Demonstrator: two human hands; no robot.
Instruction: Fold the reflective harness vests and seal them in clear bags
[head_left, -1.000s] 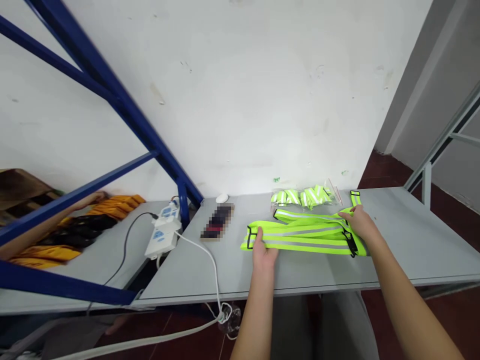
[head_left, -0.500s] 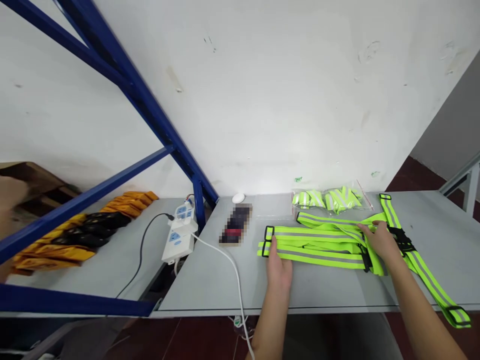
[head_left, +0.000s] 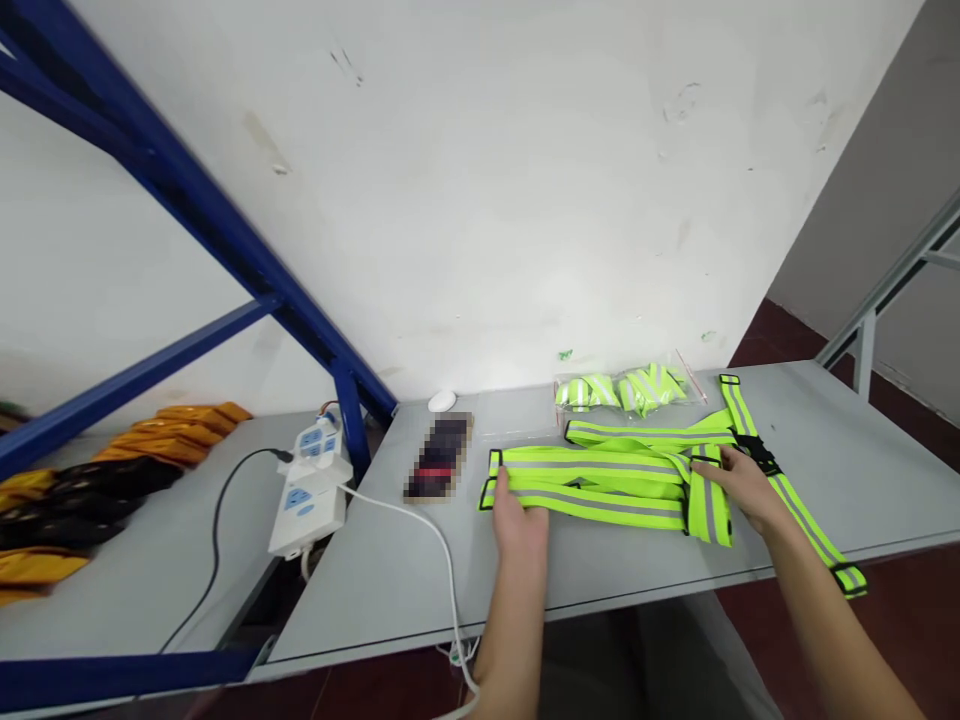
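A neon-yellow reflective strap vest (head_left: pixel 592 465) with grey stripes lies on the grey tabletop, its bands laid lengthwise in a flat bundle. My left hand (head_left: pixel 519 522) closes on the bundle's left end, thumb on top beside black sliders. My right hand (head_left: pixel 746 487) pinches a band at the bundle's right end near a black slider; this band crosses over the others. Just beyond my right hand is a black buckle (head_left: pixel 757 453). One loose strap reaches back from it, and another runs forward to the table's front edge.
Behind the vest lies a clear bag (head_left: pixel 652 388) with folded neon straps. A pixelated phone-like object (head_left: pixel 440 458), a white round item (head_left: pixel 442 401) and a power strip (head_left: pixel 311 485) with cables are to the left. Beyond the blue frame (head_left: pixel 225 230) sit orange and black bundles (head_left: pixel 142 460).
The view has shifted, so things appear further left. My right hand has brought a band across the bundle's right end. My left hand keeps its hold on the left end.
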